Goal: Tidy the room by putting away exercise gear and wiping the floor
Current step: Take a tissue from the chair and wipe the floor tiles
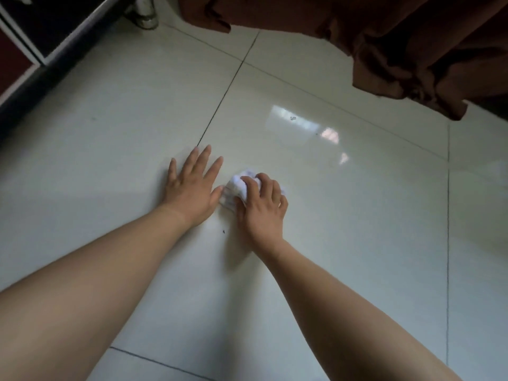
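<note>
A crumpled white tissue [235, 188] lies on the glossy white tiled floor [343, 215], near the middle of the view. My right hand [262, 204] grips it from above with curled fingers and presses it against the tile. My left hand [192, 185] rests flat on the floor just left of the tissue, fingers straight and spread, thumb almost touching the wad. A small dark speck [223, 231] sits on the tile between my wrists.
A brown cloth [398, 45] hangs over the far right, its hem near the floor. A dark cabinet with a white edge [41, 45] stands at the far left. Something shiny and metallic [145, 15] stands beside it at the back.
</note>
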Action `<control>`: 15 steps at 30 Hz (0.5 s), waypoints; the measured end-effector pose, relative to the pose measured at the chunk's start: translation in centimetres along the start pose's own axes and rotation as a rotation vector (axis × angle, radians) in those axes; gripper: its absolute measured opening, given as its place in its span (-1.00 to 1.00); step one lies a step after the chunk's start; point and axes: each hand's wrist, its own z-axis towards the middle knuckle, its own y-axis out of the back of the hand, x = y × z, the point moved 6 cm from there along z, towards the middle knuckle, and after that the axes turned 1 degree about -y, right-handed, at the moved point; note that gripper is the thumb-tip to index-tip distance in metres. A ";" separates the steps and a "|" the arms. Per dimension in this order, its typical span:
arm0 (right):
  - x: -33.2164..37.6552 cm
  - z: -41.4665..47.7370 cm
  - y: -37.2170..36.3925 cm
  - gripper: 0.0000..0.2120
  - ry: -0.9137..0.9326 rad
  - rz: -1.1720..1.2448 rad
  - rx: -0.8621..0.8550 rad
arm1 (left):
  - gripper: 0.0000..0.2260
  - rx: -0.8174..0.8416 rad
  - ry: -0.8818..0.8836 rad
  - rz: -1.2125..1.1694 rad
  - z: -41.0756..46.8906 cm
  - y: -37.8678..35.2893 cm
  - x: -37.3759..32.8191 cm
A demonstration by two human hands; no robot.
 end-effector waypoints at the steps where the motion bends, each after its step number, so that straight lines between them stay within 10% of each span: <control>1: -0.4 0.4 -0.1 -0.62 -0.005 0.007 -0.013 | -0.47 0.003 0.022 0.007 0.6 -0.4 0.1; 15: -2.6 4.6 -0.6 -0.53 -0.063 0.111 -0.034 | -0.46 -0.191 -0.026 -0.038 2.7 -0.5 1.1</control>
